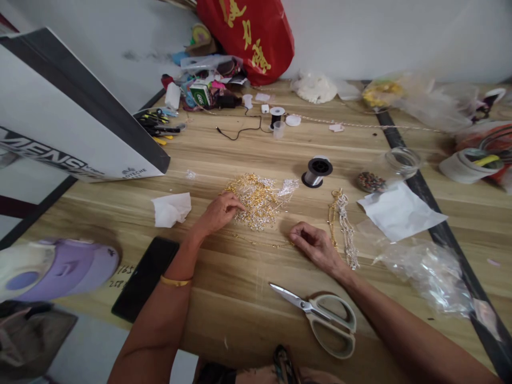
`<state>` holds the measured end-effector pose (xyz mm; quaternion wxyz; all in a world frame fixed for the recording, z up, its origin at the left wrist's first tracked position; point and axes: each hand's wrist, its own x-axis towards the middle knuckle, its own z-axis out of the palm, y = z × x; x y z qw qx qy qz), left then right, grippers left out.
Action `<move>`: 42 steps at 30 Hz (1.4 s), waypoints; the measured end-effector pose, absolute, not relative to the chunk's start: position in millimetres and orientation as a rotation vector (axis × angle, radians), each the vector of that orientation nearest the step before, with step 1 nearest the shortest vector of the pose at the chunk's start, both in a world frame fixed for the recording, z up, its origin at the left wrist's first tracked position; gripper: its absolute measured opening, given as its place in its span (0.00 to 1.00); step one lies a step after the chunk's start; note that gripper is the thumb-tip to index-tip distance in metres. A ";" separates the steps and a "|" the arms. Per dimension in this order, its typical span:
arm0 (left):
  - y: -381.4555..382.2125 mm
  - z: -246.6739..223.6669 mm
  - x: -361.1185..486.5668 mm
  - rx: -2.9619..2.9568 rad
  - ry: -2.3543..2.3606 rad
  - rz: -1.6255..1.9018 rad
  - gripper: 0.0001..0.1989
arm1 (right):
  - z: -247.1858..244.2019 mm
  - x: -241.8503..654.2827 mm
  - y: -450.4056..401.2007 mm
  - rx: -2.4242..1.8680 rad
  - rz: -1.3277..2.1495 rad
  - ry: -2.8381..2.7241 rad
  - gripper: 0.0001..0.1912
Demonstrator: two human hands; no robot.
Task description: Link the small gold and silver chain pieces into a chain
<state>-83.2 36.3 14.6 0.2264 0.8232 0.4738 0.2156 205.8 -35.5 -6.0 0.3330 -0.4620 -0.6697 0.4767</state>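
Observation:
A heaped pile of gold and silver beaded chains [260, 205] lies in the middle of the wooden table. My left hand [224, 210] rests at the pile's left edge, fingers pressed together; what they pinch, if anything, is too small to make out. A thin gold chain [256, 242] stretches across the wood in front of the pile. Its right end meets the curled fingers of my right hand [314, 242], closed in a pinch. Just right of that hand lie finished-looking gold [333, 216] and silver chain strands [348, 234]. Scissors [316, 314] lie nearer me, blades pointing left.
A wire spool [317, 173] stands behind the pile. At right are a tipped clear jar [400, 162], white paper [402, 210] and plastic bags [432, 277]. A black phone [146, 277] and paper scrap [172, 209] lie left, beside a tall box [80, 117].

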 end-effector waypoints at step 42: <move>37.7 5.5 -84.3 2.373 1.411 0.630 0.16 | -7.0 205.2 -36.3 -1.201 1.229 -1.759 0.13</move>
